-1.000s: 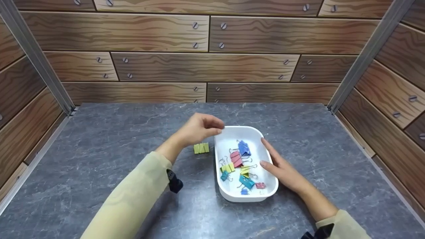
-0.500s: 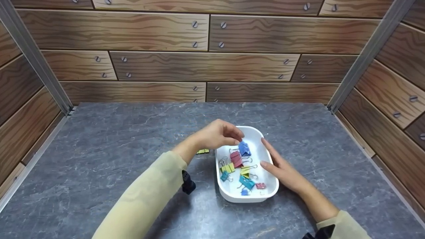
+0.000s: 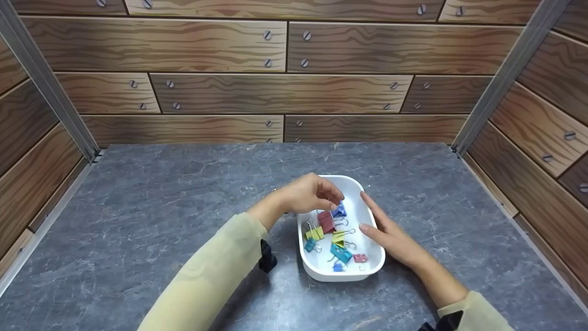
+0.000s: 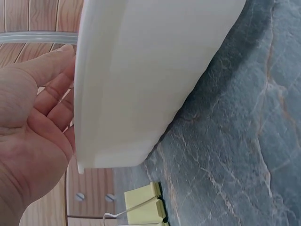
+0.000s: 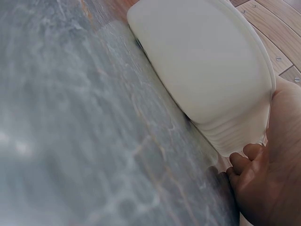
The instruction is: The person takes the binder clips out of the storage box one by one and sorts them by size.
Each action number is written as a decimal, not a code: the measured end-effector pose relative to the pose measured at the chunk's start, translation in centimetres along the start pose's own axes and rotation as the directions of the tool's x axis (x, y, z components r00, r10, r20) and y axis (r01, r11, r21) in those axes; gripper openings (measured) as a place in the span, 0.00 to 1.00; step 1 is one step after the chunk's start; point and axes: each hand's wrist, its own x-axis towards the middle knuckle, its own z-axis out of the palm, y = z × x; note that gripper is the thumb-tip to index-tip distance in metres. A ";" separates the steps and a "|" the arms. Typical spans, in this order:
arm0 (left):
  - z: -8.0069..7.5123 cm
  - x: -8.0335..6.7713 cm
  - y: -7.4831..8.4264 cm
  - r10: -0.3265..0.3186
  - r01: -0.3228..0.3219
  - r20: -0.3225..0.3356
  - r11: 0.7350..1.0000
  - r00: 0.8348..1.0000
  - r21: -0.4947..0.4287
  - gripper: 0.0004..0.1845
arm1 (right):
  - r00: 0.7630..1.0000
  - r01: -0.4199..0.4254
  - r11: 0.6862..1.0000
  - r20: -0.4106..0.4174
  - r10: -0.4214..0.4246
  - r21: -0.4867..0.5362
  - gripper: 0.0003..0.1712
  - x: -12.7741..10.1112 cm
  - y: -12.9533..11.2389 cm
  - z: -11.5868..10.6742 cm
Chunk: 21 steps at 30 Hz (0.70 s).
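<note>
Over the far left part of the white tray [image 3: 317, 271], the left hand [image 3: 308, 195] is held with fingers curled down onto the blue binder clip [image 3: 340, 211], apparently pinching it, while the tray's right rim is steadied by the flat, straight-fingered right hand [image 3: 390, 236].

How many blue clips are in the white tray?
3, maybe more hidden: a dark blue clip under the left hand, a teal clip near the front, a small teal clip at the tray's left wall.
</note>
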 end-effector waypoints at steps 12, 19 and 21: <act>0.2 0.6 -0.2 -0.013 0.012 0.013 0.997 1.000 0.070 0.15 | 0.999 -0.031 0.999 -0.017 0.030 -0.024 0.47 -0.1 -0.1 -0.1; 0.5 0.9 -0.2 -0.012 0.008 0.034 0.993 0.999 0.121 0.16 | 1.000 -0.030 0.999 -0.011 0.029 -0.025 0.47 -0.1 -0.2 -0.1; 0.6 0.9 -0.2 -0.012 0.006 0.041 0.990 0.999 0.144 0.17 | 0.999 -0.029 0.999 -0.015 0.029 -0.027 0.46 -0.1 -0.2 0.0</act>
